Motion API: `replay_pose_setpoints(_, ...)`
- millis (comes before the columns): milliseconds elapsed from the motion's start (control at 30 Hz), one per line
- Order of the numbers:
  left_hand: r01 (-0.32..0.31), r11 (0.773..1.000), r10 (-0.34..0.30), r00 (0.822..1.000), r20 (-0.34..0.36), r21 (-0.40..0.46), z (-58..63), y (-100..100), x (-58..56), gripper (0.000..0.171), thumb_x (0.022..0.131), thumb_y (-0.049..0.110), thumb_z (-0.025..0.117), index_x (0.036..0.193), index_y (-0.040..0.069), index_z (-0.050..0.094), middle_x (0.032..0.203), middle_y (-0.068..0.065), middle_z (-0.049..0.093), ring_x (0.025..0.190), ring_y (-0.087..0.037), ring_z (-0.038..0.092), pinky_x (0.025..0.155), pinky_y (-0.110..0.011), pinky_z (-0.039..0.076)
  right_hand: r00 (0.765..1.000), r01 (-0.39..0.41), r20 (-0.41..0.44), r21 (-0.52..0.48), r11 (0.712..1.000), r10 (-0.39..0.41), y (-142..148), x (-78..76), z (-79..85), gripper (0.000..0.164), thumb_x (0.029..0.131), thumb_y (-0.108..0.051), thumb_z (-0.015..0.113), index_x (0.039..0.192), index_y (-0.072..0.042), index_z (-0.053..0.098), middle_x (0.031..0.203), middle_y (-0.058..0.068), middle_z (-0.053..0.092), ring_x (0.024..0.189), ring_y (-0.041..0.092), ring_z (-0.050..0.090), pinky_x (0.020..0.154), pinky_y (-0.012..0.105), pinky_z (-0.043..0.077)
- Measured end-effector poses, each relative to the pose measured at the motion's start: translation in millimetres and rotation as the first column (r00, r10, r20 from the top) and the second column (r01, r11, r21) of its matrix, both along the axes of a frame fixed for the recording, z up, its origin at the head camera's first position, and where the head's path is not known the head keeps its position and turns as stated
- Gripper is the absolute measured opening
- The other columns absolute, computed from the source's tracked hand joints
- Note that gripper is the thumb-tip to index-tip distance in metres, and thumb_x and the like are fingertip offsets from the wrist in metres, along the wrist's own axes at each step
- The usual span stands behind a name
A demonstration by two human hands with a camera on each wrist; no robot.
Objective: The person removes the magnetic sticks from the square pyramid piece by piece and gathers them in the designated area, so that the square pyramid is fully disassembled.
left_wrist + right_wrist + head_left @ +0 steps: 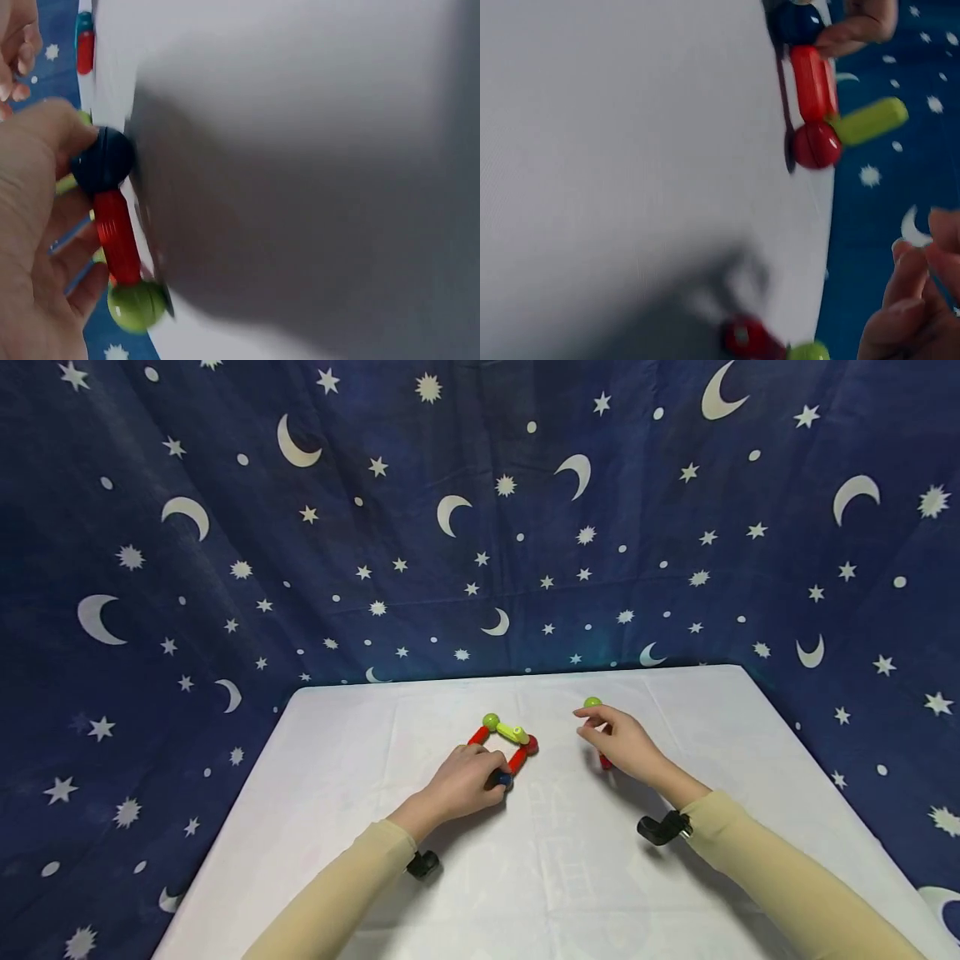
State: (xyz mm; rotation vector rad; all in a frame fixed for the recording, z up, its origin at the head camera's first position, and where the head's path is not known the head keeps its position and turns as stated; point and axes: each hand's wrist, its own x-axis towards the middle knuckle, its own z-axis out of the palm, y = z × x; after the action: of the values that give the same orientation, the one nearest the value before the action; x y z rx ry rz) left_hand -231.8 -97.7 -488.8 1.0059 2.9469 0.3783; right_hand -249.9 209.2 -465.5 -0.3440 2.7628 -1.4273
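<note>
My left hand (pixel 465 781) grips a dark blue ball (pixel 103 159) at the near corner of a frame of toy rods and balls. From that ball one red rod (pixel 118 236) leads to a green ball (pixel 137 306). Another red rod (pixel 814 84) joins it to a red ball (pixel 817 145), where a yellow-green rod (pixel 871 121) slants up. Part of the frame is hidden behind the left hand. Holding nothing, my right hand (pixel 626 745) hovers with thumb and index finger apart, above a loose green ball (pixel 592 702) and a red piece (pixel 605 762).
A white cloth (pixel 600 877) covers the table. Behind it hangs a dark blue curtain (pixel 480 560) with moons and stars. Black wrist mounts (pixel 663 828) stick out beside both sleeves.
</note>
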Motion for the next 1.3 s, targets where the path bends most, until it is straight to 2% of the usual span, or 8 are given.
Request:
replay_pose_setpoints(233, 0.032, 1.0, -0.032, 0.999, -0.011, -0.001, -0.5, -11.9, -2.0, 0.015, 0.094, 0.036, 0.074, 0.104, 0.027, 0.069, 0.108, 0.012, 0.069, 0.124, -0.018, 0.053, 0.109, -0.041, 0.037, 0.987, -0.159, 0.032, 0.039, 0.987, 0.158, -44.8, -4.2, -13.4, 0.048, 0.094, -0.02, 0.075, 0.14, -0.015, 0.062, 0.125, 0.007, 0.066, 0.077, 0.02, 0.054, 0.066, 0.034, 0.048)
replay_pose_setpoints(333, 0.035, 0.999, -0.035, 0.999, -0.023, 0.011, -1.0, -16.6, -3.5, 0.009, 0.094, 0.029, 0.073, 0.102, 0.026, 0.07, 0.106, 0.012, 0.069, 0.125, -0.019, 0.052, 0.108, -0.041, 0.036, 0.979, -0.197, 0.054, 0.038, 0.98, 0.195, -59.9, -4.5, -15.5, 0.048, 0.093, -0.022, 0.077, 0.139, -0.019, 0.063, 0.128, 0.003, 0.065, 0.077, 0.021, 0.054, 0.066, 0.036, 0.047)
replay_pose_setpoints(533, 0.026, 0.999, -0.024, 0.998, -0.064, 0.035, -0.4, -24.1, -7.4, 0.011, 0.091, 0.014, 0.069, 0.097, 0.024, 0.071, 0.1, 0.012, 0.07, 0.125, -0.02, 0.054, 0.107, -0.043, 0.038, 0.978, -0.206, 0.05, 0.054, 0.977, 0.204, -80.2, -8.0, -18.8, 0.045, 0.092, -0.023, 0.076, 0.136, -0.02, 0.066, 0.123, 0.0, 0.067, 0.075, 0.019, 0.054, 0.066, 0.035, 0.046)
replay_pose_setpoints(733, 0.009, 1.0, -0.007, 0.997, -0.071, 0.028, -1.6, -26.1, -9.6, 0.012, 0.09, 0.014, 0.069, 0.097, 0.024, 0.071, 0.101, 0.012, 0.07, 0.125, -0.022, 0.054, 0.107, -0.043, 0.038, 0.98, -0.196, 0.049, 0.07, 0.978, 0.193, -88.2, -9.5, -19.5, 0.038, 0.094, -0.023, 0.075, 0.132, -0.021, 0.068, 0.115, 0.001, 0.068, 0.077, 0.018, 0.055, 0.066, 0.035, 0.047)
replay_pose_setpoints(867, -0.012, 1.0, 0.014, 0.998, -0.06, 0.027, -2.1, -26.1, -10.2, 0.014, 0.093, 0.017, 0.068, 0.105, 0.023, 0.068, 0.105, 0.009, 0.069, 0.126, -0.023, 0.054, 0.108, -0.043, 0.037, 0.984, -0.169, 0.061, 0.025, 0.985, 0.168, -85.7, -9.1, -21.0, 0.035, 0.095, -0.023, 0.074, 0.129, -0.018, 0.069, 0.114, 0.001, 0.068, 0.075, 0.02, 0.055, 0.062, 0.034, 0.047)
replay_pose_setpoints(1067, -0.047, 0.999, 0.047, 0.998, -0.034, 0.005, -0.3, -26.3, -10.5, 0.029, 0.093, 0.019, 0.069, 0.121, 0.021, 0.063, 0.115, 0.007, 0.069, 0.129, -0.024, 0.052, 0.11, -0.042, 0.036, 0.986, -0.079, 0.134, -0.151, 0.985, 0.099, -76.6, -8.5, -29.0, 0.032, 0.093, -0.02, 0.076, 0.122, -0.012, 0.066, 0.115, 0.007, 0.068, 0.068, 0.022, 0.055, 0.058, 0.031, 0.048)
replay_pose_setpoints(1200, -0.066, 0.998, 0.065, 0.997, -0.031, -0.019, 1.5, -23.8, -10.4, 0.034, 0.091, 0.019, 0.069, 0.124, 0.021, 0.064, 0.116, 0.007, 0.069, 0.13, -0.023, 0.051, 0.111, -0.042, 0.034, 0.966, 0.022, 0.256, -0.269, 0.963, 0.05, -71.3, -6.1, -38.2, 0.034, 0.093, -0.02, 0.077, 0.122, -0.009, 0.063, 0.105, 0.01, 0.067, 0.063, 0.021, 0.055, 0.053, 0.03, 0.046)
replay_pose_setpoints(1300, -0.083, 0.996, 0.083, 0.996, -0.023, -0.011, 2.4, -17.0, -10.3, 0.034, 0.092, 0.026, 0.07, 0.126, 0.021, 0.065, 0.114, 0.007, 0.07, 0.126, -0.022, 0.053, 0.11, -0.043, 0.034, 0.941, 0.088, 0.337, -0.362, 0.928, 0.043, -70.6, -3.1, -43.1, 0.035, 0.095, -0.018, 0.075, 0.125, -0.007, 0.06, 0.101, 0.011, 0.067, 0.062, 0.019, 0.054, 0.053, 0.028, 0.046)
